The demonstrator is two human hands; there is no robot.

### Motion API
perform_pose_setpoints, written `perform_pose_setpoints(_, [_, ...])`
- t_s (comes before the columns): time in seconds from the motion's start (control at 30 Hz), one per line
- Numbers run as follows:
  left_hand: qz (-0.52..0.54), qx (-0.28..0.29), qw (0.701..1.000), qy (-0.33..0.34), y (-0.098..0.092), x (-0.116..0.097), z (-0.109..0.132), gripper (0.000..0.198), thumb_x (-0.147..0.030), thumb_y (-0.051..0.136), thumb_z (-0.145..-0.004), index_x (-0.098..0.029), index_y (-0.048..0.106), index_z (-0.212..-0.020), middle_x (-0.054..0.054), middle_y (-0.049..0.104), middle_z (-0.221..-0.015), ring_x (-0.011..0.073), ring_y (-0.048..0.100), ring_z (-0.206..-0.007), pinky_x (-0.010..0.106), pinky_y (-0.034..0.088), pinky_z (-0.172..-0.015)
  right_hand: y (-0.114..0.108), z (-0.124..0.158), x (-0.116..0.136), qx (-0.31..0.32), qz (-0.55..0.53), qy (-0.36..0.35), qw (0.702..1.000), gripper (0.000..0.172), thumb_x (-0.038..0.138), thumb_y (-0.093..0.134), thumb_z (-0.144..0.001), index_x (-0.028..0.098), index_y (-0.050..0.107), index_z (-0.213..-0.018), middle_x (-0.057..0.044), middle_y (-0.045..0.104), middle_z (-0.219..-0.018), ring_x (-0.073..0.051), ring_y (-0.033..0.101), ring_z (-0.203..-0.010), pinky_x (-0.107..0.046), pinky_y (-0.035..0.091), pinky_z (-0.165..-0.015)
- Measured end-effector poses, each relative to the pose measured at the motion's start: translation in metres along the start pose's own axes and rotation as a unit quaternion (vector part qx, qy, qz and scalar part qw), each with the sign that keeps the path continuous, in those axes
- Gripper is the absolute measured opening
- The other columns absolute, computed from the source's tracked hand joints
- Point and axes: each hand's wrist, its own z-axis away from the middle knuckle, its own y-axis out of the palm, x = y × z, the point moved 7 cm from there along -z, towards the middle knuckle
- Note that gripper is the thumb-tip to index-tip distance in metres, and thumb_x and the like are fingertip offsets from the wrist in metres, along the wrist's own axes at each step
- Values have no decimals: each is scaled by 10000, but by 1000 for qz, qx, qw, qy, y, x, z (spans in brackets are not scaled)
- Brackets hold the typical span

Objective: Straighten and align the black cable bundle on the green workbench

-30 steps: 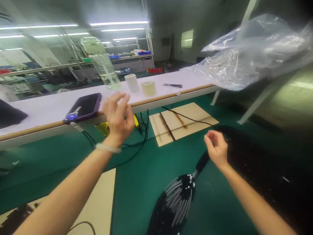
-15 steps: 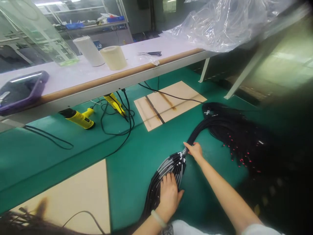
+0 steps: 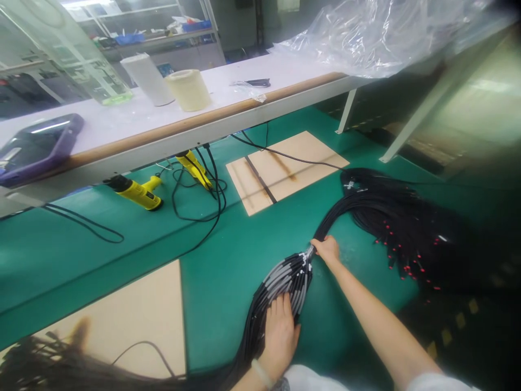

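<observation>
A thick bundle of black cables [image 3: 255,316] runs across the green mat. Grey sleeve sections and small white tags show along its middle, where it fans out. My left hand [image 3: 280,330] lies on this fanned part, fingers stretched over the cables and thumb at the side. Further along, my right hand [image 3: 328,250] is closed round the narrow, gathered part, just past a shiny clear wrap [image 3: 310,252]. Beyond it the bundle curves right into a heap of black cable ends [image 3: 401,222] with red tips.
Two yellow heat guns [image 3: 140,194] lie under the white raised shelf [image 3: 228,120], with black cords around. Scorched beige boards [image 3: 285,171] rest on the mat [image 3: 211,304]. The shelf holds tape rolls [image 3: 189,91], a purple tray [image 3: 61,146] and clear plastic sheeting [image 3: 345,38].
My right hand has closed more tightly round the bundle, its fingers less extended. The left hand stays on the fanned cables, its thumb drawn slightly closer. The view has shifted a little.
</observation>
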Motion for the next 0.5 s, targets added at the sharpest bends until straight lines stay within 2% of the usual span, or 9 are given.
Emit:
perform_pose_setpoints(0.1, [-7,11,1000,-3,4,-2,1,617,-187,562,-748,-58,370,-1320,154,513,-1167,300,476,-1045,445,415,-884,1,1,-1,0,-3,-4,1000,376,392,640,-801,116,552,-1040,11,622,-693,-133,598,-582,-322,502,-704])
perform_pose_setpoints(0.3, [-9,21,1000,-18,9,-5,-7,653,-106,522,-720,-2,338,-1338,197,422,-1329,346,401,-1193,458,365,-992,3,1,-2,6,-15,-11,1000,444,400,660,-751,113,535,-1067,-4,643,-699,-154,622,-601,-317,500,-714])
perform_pose_setpoints(0.43, [17,60,997,-51,27,3,-13,720,-68,540,-634,6,364,-1329,194,433,-1341,348,401,-1214,450,333,-1042,7,5,-4,22,-24,-14,999,513,410,642,-711,88,521,-1092,-39,652,-644,-214,650,-630,-313,501,-693])
perform_pose_setpoints(0.5, [37,73,993,-86,38,8,-14,747,-82,580,-576,-14,416,-1302,184,487,-1297,344,441,-1184,435,366,-1023,10,8,-4,37,-32,-21,999,523,421,621,-705,82,521,-1091,-40,651,-613,-233,655,-620,-316,506,-672])
